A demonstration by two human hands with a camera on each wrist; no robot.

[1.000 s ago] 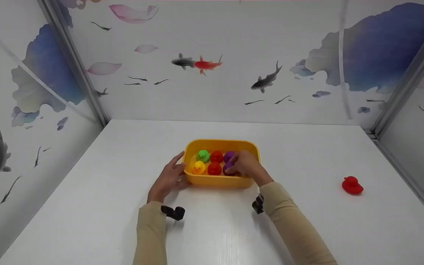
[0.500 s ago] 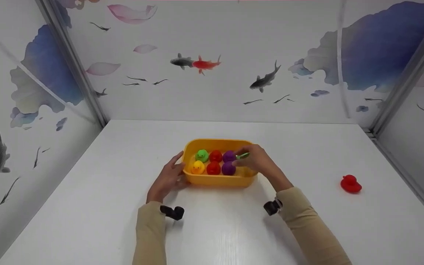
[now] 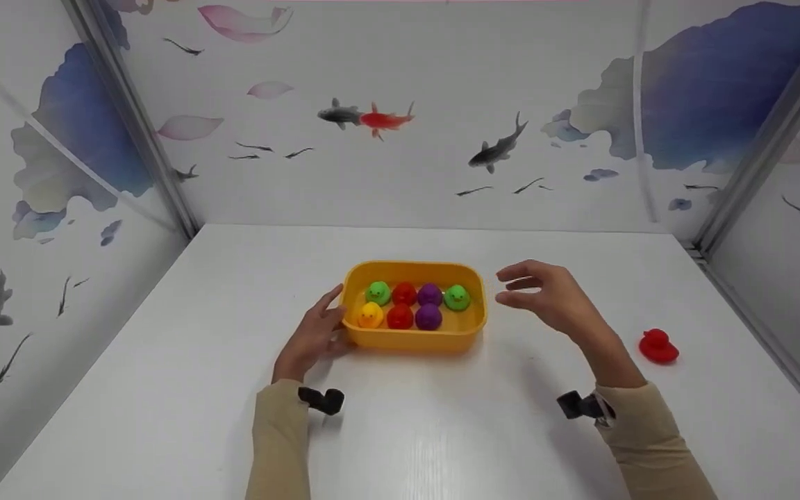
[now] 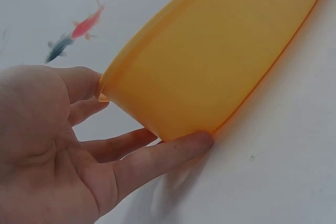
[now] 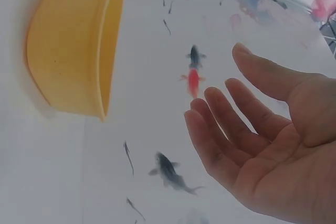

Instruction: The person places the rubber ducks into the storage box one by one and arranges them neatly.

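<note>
In the head view, a yellow plastic basin point(image 3: 410, 340) holds several small toys. Among them are green ducks point(image 3: 377, 293) point(image 3: 457, 298) and a yellow duck point(image 3: 371, 315); two red toys point(image 3: 400, 317) and two purple toys point(image 3: 429, 317) show less detail. My left hand point(image 3: 308, 340) touches the basin's left end with extended, spread fingers; in the left wrist view, the thumb or a finger point(image 4: 163, 158) lies along its lower edge. To the basin's right, my right hand point(image 3: 549, 295) is raised, apart from it, with loosely bent fingers and nothing in them.
A red rubber duck point(image 3: 658, 346) lies on the white table point(image 3: 400, 430) at the right, beyond my right forearm. White panels point(image 3: 400, 180) printed with fish and lotus leaves enclose the table's back and sides.
My right hand has let go of a green duck at the basin's right end, then moved out to the right. My left hand has stayed at the basin's left end.
</note>
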